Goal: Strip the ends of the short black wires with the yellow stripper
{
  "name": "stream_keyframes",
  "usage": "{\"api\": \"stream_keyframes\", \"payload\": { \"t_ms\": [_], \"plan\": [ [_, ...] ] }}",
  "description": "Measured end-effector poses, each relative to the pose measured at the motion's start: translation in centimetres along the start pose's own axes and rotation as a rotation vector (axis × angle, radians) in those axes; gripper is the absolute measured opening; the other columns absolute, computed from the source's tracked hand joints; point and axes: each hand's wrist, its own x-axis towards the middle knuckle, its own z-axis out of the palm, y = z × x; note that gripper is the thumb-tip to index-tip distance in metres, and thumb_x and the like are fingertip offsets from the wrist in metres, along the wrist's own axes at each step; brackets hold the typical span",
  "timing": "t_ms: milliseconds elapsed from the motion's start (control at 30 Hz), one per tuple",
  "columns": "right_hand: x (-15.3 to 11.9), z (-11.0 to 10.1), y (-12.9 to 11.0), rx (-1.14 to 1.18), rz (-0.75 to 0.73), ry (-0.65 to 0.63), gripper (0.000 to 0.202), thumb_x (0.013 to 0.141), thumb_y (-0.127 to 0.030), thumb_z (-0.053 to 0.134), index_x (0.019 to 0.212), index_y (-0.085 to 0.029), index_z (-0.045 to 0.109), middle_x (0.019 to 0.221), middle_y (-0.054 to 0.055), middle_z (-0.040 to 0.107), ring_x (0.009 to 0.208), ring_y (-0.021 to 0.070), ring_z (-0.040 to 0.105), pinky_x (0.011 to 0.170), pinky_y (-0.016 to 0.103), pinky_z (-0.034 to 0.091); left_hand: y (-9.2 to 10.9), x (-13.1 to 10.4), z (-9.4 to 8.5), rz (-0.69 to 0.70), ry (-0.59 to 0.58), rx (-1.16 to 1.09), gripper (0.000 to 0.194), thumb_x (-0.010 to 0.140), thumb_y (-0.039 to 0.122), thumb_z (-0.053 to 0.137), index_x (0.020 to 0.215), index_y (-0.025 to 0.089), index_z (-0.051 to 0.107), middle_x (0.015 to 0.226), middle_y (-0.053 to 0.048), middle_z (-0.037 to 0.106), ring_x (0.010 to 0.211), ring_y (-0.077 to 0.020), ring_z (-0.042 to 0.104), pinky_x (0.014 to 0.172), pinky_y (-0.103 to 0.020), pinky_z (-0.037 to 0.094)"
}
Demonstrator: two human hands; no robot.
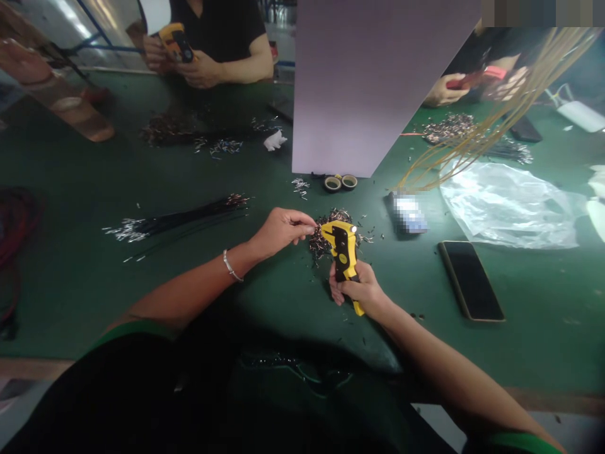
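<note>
My right hand (357,284) is wrapped around the handle of a yellow and black wire stripper (344,249), which stands tilted with its jaws toward the left. My left hand (283,232) is closed in a pinch right at those jaws. Whatever sits between its fingertips is too small to make out against the pile behind. Under and around the tool's head lies a heap of short dark and copper-coloured wire pieces (321,246), with scraps scattered about. To the left of my left hand rests a bundle of black wires (189,217) with bright metal ends and copper ends.
A phone (472,280) lies on the green table (189,302) at right, near a clear plastic bag (510,202). Two small round rings (340,183) stand below a pale upright panel (368,82). Yellowish wires (496,126) hang at right. Co-workers' hands hold tools across the table.
</note>
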Motion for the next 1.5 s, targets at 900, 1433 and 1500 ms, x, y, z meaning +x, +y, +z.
{"api": "stream_keyframes", "payload": {
  "t_ms": [900, 1433, 1500],
  "plan": [
    [0.6, -1.3, 0.0, 0.089, -0.022, -0.119, 0.033, 0.060, -0.010, 0.061, 0.092, -0.017, 0.061, 0.064, -0.002, 0.063, 0.052, 0.0152, 0.058, 0.053, 0.034, 0.051, -0.2, 0.3, -0.5, 0.022, 0.054, 0.016, 0.015, 0.072, 0.024, 0.072, 0.082, 0.014, 0.077, 0.060, -0.002, 0.064, 0.049, -0.0066, 0.051, 0.046, -0.020, 0.041],
    [0.3, -1.3, -0.2, -0.029, -0.031, -0.141, 0.037, 0.057, -0.009, 0.057, 0.093, -0.017, 0.061, 0.068, -0.001, 0.064, 0.056, 0.0155, 0.058, 0.058, 0.033, 0.050, 0.0, 0.2, -0.1, 0.014, 0.008, -0.056, 0.011, 0.072, 0.021, 0.075, 0.081, 0.017, 0.078, 0.059, 0.000, 0.064, 0.050, -0.0066, 0.052, 0.046, -0.019, 0.043],
    [0.3, -1.4, 0.0, -0.034, -0.039, -0.144, 0.037, 0.058, -0.009, 0.057, 0.094, -0.017, 0.061, 0.068, -0.001, 0.064, 0.056, 0.0157, 0.059, 0.057, 0.033, 0.049, 0.0, 0.2, -0.1, 0.020, 0.005, -0.057, 0.011, 0.072, 0.022, 0.075, 0.081, 0.017, 0.078, 0.059, 0.000, 0.064, 0.050, -0.0066, 0.052, 0.046, -0.019, 0.042]
  ]
}}
